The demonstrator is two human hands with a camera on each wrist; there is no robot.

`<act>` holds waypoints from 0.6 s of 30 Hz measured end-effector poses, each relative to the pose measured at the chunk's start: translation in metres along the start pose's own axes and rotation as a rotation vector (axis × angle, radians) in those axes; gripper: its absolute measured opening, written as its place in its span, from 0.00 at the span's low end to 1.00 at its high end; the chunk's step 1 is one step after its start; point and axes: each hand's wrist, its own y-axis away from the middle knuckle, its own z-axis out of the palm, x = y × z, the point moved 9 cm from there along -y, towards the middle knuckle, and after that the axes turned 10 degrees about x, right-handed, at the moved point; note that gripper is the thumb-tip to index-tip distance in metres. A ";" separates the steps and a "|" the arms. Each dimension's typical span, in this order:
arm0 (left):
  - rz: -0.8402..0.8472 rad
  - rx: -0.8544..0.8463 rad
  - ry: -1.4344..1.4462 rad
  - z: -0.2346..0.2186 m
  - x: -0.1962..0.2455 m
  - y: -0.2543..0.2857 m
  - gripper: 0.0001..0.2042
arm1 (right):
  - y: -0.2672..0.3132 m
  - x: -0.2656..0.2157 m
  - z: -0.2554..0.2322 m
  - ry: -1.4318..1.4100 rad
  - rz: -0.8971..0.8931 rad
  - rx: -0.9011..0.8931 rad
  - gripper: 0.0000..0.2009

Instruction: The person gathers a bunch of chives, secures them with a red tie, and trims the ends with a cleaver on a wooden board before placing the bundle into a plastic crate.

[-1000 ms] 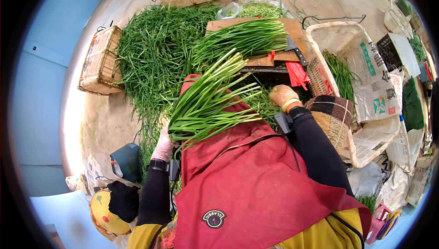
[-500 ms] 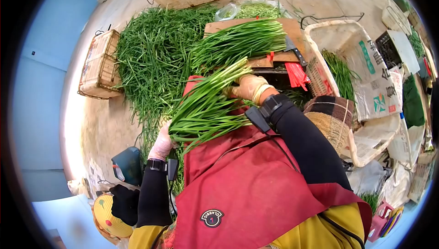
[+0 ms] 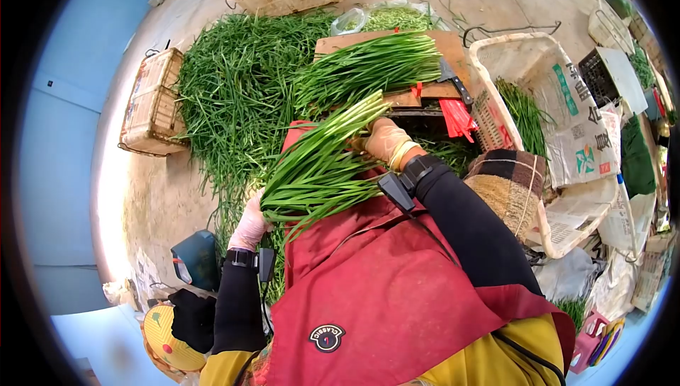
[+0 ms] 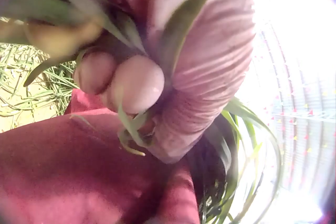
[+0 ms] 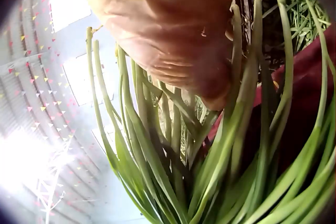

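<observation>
A bunch of long green stalks [image 3: 312, 166] lies over the red apron [image 3: 397, 258], pale ends pointing up and right. The gloved left hand [image 3: 251, 223] grips its leafy lower-left end; in the left wrist view that hand [image 4: 194, 56] has its fingers curled round leaves. At the pale ends is the gloved right hand [image 3: 388, 142]. The right wrist view shows this hand [image 5: 173, 29] against the stalks [image 5: 157, 166], its fingertips mostly hidden, so its hold is unclear. A second bunch [image 3: 375, 60] rests on a wooden board [image 3: 453, 46] above.
A knife [image 3: 455, 81] and red strips [image 3: 458, 118] are at the board's right. A large heap of stalks [image 3: 234, 81] spreads at left. A white basket [image 3: 489, 49] stands at right, beside a checked cloth [image 3: 506, 188]. More crates [image 3: 152, 103] stand at left and at the back.
The right hand has moved left and up from beside the bunch to its pale ends. Loose outer stalks now lie closer together. The left hand keeps its grip in nearly the same place.
</observation>
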 end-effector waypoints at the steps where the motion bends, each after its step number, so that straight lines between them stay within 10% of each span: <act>1: 0.004 0.005 0.011 0.002 0.003 0.000 0.15 | 0.001 -0.004 -0.008 0.145 -0.086 0.048 0.20; 4: 0.012 0.008 0.033 0.006 0.011 0.001 0.16 | 0.004 -0.009 -0.019 0.314 -0.270 0.169 0.17; 14: 0.013 0.026 -0.074 0.005 0.015 0.005 0.20 | 0.029 0.101 -0.143 0.776 0.074 0.401 0.08; 18: 0.066 0.017 -0.122 0.002 0.016 0.001 0.20 | 0.047 0.090 -0.148 0.365 0.027 0.358 0.13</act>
